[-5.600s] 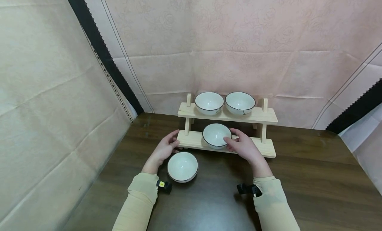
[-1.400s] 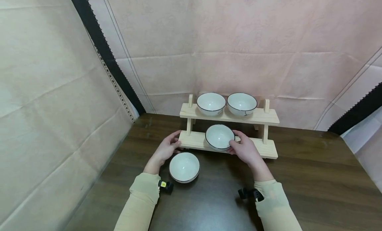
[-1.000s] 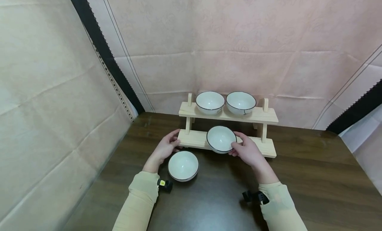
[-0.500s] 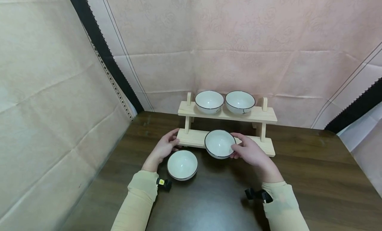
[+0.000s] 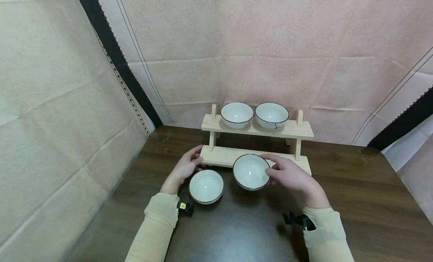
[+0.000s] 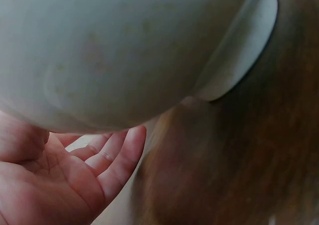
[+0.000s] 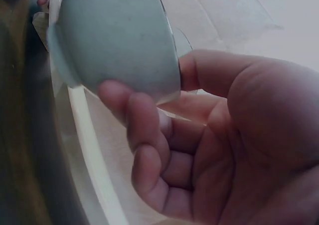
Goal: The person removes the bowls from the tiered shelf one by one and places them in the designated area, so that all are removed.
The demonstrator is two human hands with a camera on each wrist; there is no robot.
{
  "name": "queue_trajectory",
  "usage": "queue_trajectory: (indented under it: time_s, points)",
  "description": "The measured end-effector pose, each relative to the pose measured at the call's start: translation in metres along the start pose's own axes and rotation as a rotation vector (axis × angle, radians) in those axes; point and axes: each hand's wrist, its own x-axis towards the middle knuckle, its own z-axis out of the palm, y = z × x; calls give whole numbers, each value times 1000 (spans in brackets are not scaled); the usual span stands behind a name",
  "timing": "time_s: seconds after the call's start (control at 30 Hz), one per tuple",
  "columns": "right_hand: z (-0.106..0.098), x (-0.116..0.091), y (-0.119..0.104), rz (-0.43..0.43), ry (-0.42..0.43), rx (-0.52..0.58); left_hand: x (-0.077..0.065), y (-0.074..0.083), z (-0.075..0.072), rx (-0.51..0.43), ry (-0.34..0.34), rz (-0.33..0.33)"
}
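Note:
My right hand [image 5: 291, 174] pinches the right rim of a white bowl [image 5: 251, 172] with a dark edge, thumb at the inside and fingers below. This bowl hangs over the table, just in front of the lower shelf; the right wrist view shows its pale outside [image 7: 114, 40] and my curled fingers [image 7: 144, 120]. My left hand [image 5: 184, 167] grips the left end of the wooden two-tier rack [image 5: 220, 156]. Another white bowl [image 5: 206, 187] sits on the table beside my left wrist; its side [image 6: 124, 60] hides part of that hand in the left wrist view.
Two matching bowls, a left one [image 5: 236, 114] and a right one [image 5: 271, 115], stand side by side on the rack's upper shelf [image 5: 264, 132]. The dark wooden table [image 5: 230, 232] runs back to a pale cloth [image 5: 270, 47]. Another cloth [image 5: 67, 104] hangs at left.
My right hand has taken the bowl off the lower shelf and moved it toward me, over the table. The left hand stays at the rack's end; the other bowls have not moved.

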Motion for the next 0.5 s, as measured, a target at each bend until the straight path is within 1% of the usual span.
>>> queue_trajectory:
  time_s: [0.27,0.5]
  points:
    - [3,-2,-1,-45,-124,19,0,-1,1,-7,0,-2]
    - [7,-1,-4,-52,-161,-20,2,-2,0,-11,3,-3]
